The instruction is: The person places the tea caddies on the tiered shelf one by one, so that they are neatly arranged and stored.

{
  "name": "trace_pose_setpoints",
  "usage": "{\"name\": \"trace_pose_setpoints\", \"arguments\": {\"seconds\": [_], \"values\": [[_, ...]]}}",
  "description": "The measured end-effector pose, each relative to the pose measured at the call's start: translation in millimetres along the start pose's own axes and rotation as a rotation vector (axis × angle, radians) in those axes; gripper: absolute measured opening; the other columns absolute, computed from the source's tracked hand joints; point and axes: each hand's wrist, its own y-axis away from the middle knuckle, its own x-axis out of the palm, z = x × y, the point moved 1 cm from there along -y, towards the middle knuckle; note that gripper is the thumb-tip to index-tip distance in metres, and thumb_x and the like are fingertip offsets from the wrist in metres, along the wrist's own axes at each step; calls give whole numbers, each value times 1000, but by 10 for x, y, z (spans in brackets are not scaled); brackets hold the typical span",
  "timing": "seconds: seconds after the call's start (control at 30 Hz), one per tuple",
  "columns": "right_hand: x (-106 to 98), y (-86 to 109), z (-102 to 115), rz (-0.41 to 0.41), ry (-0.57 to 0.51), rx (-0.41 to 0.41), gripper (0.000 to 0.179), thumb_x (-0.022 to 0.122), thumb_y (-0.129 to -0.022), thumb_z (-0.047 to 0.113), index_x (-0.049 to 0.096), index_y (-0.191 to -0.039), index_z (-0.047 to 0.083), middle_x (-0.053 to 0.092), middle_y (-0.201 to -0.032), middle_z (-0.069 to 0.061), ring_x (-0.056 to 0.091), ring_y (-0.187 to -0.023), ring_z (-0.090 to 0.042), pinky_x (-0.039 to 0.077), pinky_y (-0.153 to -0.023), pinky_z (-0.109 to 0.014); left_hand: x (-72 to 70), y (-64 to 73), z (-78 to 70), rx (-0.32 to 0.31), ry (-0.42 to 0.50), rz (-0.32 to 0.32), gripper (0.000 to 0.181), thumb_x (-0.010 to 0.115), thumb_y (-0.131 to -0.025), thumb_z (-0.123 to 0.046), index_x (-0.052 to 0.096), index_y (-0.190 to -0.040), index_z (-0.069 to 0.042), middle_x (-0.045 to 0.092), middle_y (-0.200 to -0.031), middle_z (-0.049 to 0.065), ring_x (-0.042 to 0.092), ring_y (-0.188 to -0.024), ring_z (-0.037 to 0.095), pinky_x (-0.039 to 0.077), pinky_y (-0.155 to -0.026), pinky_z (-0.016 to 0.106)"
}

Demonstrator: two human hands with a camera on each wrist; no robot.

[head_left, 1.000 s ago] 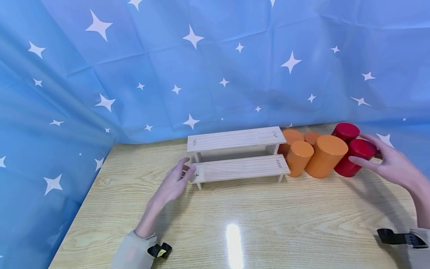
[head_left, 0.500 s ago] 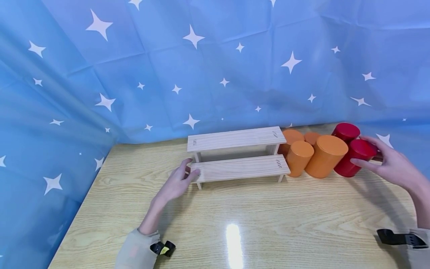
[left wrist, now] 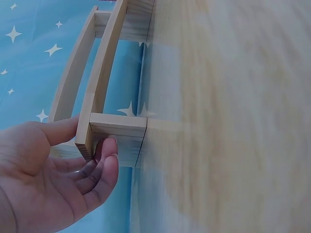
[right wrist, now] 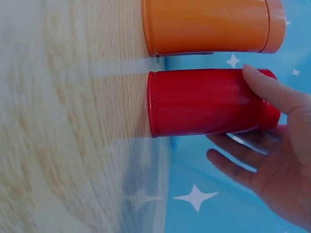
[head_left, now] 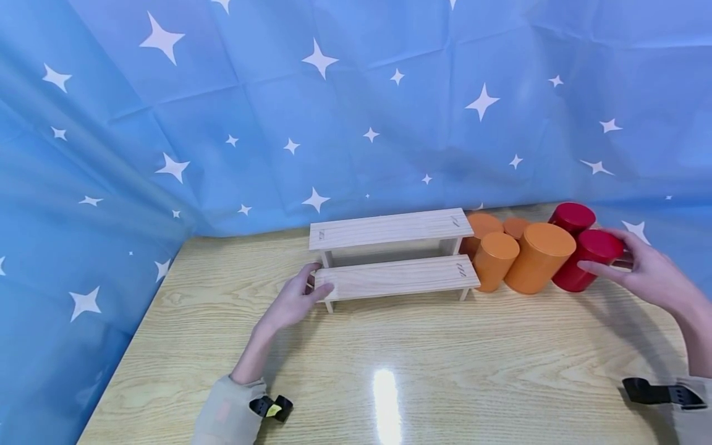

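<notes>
A two-tier pale wooden shelf stands on the table. My left hand grips the left end of its lower board, the thumb on top and the fingers curled underneath, as the left wrist view shows. On the right, my right hand holds the front red canister near its lid. Its thumb lies on the near side and the fingers go round behind, partly hidden. The canister stands upright with its base on the table. Another red canister is right behind it.
Several orange canisters of different sizes crowd between the shelf's right end and the red ones. A blue curtain with white stars hangs along the back and left edges of the wooden table.
My left hand has moved slightly right onto the lower board's end, its thumb coming down on top. My right hand has closed in a little on the front red canister, which stays in place.
</notes>
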Motion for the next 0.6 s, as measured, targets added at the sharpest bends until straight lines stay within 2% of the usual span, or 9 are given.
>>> {"name": "trace_pose_setpoints", "arguments": {"seconds": [0.2,0.3,0.47,0.6], "values": [[1,2,-12,-13,9,24,86,75,-94,24,22,-148,-16,42,-126,-42,48,-105,-63,45,-56,-16,-5,1,4,-9,117,9,57,65,-101,-19,40,-147,3,45,-93,10,54,-81,21,57,-75,39],[7,7,-13,-28,13,30,84,75,-93,25,24,-147,-16,44,-125,-41,49,-105,-62,44,-56,-15,-5,5,3,-30,175,9,55,65,-101,-15,41,-147,3,42,-95,10,51,-83,20,59,-78,39],[5,11,-14,-43,12,38,85,75,-93,28,25,-148,-14,44,-126,-40,47,-105,-60,43,-55,-16,0,10,-3,-66,177,10,56,65,-100,-15,40,-148,-1,41,-97,10,57,-75,19,57,-70,34],[-5,30,-2,-80,6,44,86,74,-94,28,24,-150,-13,46,-125,-40,46,-106,-59,42,-54,-14,-1,13,-13,-76,164,15,57,65,-100,-17,39,-149,-4,44,-97,10,62,-66,21,51,-61,30]]}}
